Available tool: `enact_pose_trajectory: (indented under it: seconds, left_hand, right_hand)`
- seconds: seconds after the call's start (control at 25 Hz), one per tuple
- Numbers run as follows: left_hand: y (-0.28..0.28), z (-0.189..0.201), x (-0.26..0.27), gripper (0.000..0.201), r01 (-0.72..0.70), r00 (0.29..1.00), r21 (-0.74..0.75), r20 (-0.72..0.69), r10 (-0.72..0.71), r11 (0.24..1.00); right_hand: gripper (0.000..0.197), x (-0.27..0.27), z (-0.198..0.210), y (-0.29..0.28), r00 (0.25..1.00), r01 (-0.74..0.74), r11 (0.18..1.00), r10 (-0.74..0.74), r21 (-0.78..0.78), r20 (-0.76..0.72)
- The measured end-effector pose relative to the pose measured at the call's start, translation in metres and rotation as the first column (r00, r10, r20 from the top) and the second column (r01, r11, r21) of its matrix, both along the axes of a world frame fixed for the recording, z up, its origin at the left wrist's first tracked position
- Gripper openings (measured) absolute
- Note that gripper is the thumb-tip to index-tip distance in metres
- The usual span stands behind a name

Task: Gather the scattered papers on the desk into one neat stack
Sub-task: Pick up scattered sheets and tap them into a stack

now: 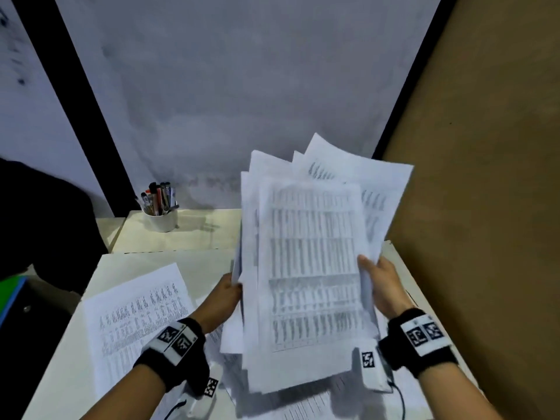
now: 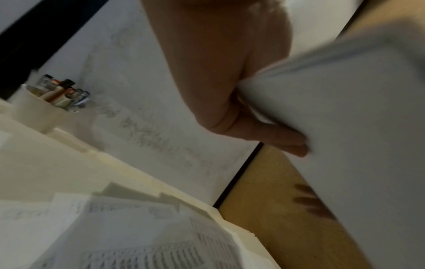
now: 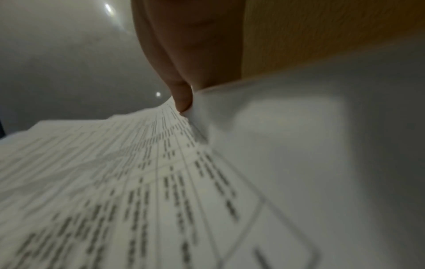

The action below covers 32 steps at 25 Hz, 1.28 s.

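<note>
A loose bundle of printed white papers [image 1: 309, 268] is held up off the desk, its sheets fanned unevenly at the top. My left hand [image 1: 225, 294] grips the bundle's left edge, and the left wrist view shows its fingers [image 2: 282, 138] curled round the paper bundle [image 2: 356, 127]. My right hand [image 1: 378, 283] pinches the right edge, thumb on the printed face. In the right wrist view a fingertip [image 3: 182, 102] presses the top sheet [image 3: 138, 182]. One printed sheet [image 1: 136, 322] lies flat on the desk at the left. More sheets [image 1: 303, 404] lie under the bundle.
A white cup of pens [image 1: 160, 215] stands at the back of the cream desk [image 1: 197, 234]. A grey wall panel rises behind, a brown board [image 1: 485, 177] walls the right side. A dark object with a green and blue edge [image 1: 12, 289] sits at the left.
</note>
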<state>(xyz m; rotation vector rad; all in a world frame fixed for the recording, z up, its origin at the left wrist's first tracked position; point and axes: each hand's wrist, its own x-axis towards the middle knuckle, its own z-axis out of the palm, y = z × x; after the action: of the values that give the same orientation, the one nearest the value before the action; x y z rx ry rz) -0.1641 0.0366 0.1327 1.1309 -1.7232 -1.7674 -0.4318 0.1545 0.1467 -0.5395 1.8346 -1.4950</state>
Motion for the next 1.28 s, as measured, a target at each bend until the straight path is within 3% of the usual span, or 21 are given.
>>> enact_pose_trajectory:
  seconds: [0.08,0.2,0.28,0.36,0.44,0.52,0.64,0.72,0.88,1.08,1.16,1.28]
  left_hand:
    - [0.001,0.006,0.002,0.035,-0.029,1.0,0.026,0.007,0.029,0.999]
    - [-0.001,0.015,0.007,0.031,-0.132,0.985,0.082,-0.103,0.14,0.988]
    - [-0.009,0.013,0.014,0.066,-0.168,0.946,0.201,-0.241,0.215,0.965]
    - [-0.016,0.012,0.016,0.08,-0.179,0.938,0.201,-0.261,0.229,0.963]
    - [-0.02,0.018,0.016,0.061,-0.205,0.945,0.081,-0.243,0.219,0.975]
    - [-0.025,0.02,0.016,0.048,-0.201,0.959,-0.078,-0.219,0.18,0.976]
    - [-0.022,0.021,0.011,0.01,-0.205,0.956,-0.069,-0.23,0.184,0.976]
    - [-0.017,0.018,0.009,0.016,-0.163,0.958,-0.038,-0.246,0.148,0.986]
    - [-0.015,0.018,0.006,0.066,-0.138,0.963,-0.057,-0.241,0.12,0.989]
    - [-0.024,0.028,0.011,0.08,-0.171,0.933,-0.095,-0.334,0.131,0.981]
    - [-0.026,0.024,0.011,0.075,-0.153,0.944,-0.137,-0.314,0.104,0.979]
    - [-0.027,0.022,0.008,0.068,-0.145,0.943,-0.126,-0.316,0.098,0.981]
  right_hand:
    - [0.036,0.011,-0.01,-0.013,0.991,-0.052,0.998,0.056,-0.035,0.122]
    - [0.036,0.024,-0.004,-0.029,0.968,-0.098,0.989,0.12,-0.108,0.219]
    - [0.027,0.032,0.001,-0.035,0.977,-0.127,0.986,0.143,-0.103,0.159]
    - [0.016,0.037,0.004,-0.037,0.995,-0.093,0.99,0.096,-0.11,0.017]
    - [0.007,0.04,0.008,-0.04,0.996,-0.054,0.983,0.042,-0.174,-0.072]
    - [0.015,0.041,0.008,-0.043,0.995,-0.041,0.969,0.017,-0.245,-0.099]
    - [0.02,0.045,-0.002,-0.042,0.992,-0.117,0.955,0.102,-0.271,-0.07]
    - [0.032,0.048,-0.008,-0.042,0.983,-0.181,0.952,0.173,-0.248,-0.054]
    - [0.024,0.051,-0.002,-0.043,0.967,-0.254,0.931,0.237,-0.262,-0.096]
    - [0.03,0.044,0.024,-0.046,0.92,-0.392,0.849,0.365,-0.354,-0.144]
    - [0.045,0.04,0.027,-0.047,0.912,-0.41,0.847,0.384,-0.339,-0.144]
    - [0.045,0.03,0.019,-0.053,0.91,-0.412,0.866,0.404,-0.282,-0.09]
